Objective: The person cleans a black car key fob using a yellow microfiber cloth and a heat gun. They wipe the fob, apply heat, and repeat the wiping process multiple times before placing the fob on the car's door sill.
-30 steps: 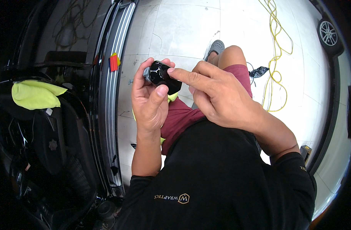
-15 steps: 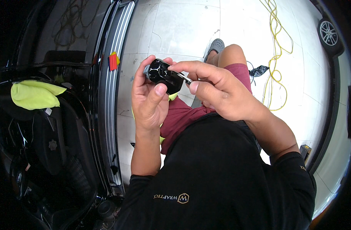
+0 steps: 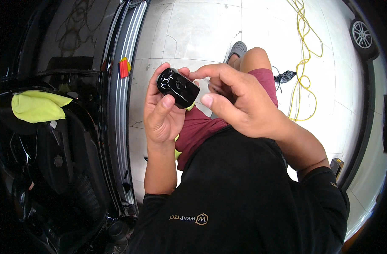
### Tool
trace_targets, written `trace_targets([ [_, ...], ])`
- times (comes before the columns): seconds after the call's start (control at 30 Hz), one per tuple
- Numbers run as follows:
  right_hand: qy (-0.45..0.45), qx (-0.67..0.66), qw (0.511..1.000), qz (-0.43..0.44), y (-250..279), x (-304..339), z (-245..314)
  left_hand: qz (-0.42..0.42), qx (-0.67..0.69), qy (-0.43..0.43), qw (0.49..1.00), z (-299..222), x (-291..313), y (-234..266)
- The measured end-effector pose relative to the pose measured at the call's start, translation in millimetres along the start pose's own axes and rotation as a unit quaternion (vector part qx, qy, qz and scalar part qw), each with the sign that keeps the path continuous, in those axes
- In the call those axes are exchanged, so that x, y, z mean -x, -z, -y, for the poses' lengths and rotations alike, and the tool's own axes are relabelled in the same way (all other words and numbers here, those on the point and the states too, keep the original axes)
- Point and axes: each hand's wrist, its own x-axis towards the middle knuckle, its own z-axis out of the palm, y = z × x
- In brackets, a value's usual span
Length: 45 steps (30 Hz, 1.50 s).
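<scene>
My left hand [image 3: 159,116] holds a glossy black car trim piece [image 3: 178,86], rounded at one end and cut straight at the other. The thumb presses its near edge, and fingers wrap round behind it. Close to the right side of the piece is my right hand [image 3: 240,99]. Its index fingertip is at the piece's upper edge, though I cannot tell whether it touches. Thumb and index are apart, while the other fingers curl into the palm; what they hold, if anything, is hidden.
To the left stands an open black car with a silver-striped door sill [image 3: 128,46]. A red and yellow squeegee [image 3: 124,67] lies on the sill. A yellow-green cloth [image 3: 37,106] hangs nearby. Yellow cord [image 3: 303,80] and a black plastic bag [image 3: 285,77] lie on the floor.
The thin silver-and-black tool between my right thumb and index is no longer visible. Those fingers have parted. My left hand has turned the trim piece so its broad glossy face shows.
</scene>
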Motion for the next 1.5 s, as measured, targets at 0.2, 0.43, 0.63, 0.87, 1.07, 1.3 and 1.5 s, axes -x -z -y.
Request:
trace_targets([
  [0.2,0.149,0.22,0.958,-0.108,-11,-13,-14,-0.015,-0.054,-0.016,0.998,4,0,-7],
  [0.43,0.16,0.289,0.94,-0.086,-9,-18,-19,-0.013,-0.136,-0.031,0.99,6,1,-11],
  [0.63,0.199,0.301,0.928,-0.097,-12,-22,-27,-0.03,-0.139,-0.047,0.989,10,-1,-9],
  [0.87,0.187,0.283,0.938,-0.073,-17,-20,-24,-0.072,-0.128,-0.062,0.987,17,-5,-7],
  [1.07,0.15,0.208,0.956,-0.141,-1,-18,-11,-0.006,-0.065,-0.039,0.997,-1,-11,4],
  [1.3,-0.008,0.198,0.959,-0.204,31,-23,-50,0.057,0.16,0.048,0.984,1,-12,18],
  [1.5,-0.03,0.211,0.962,-0.173,36,-18,-70,0.092,0.193,0.073,0.974,5,-15,25],
])
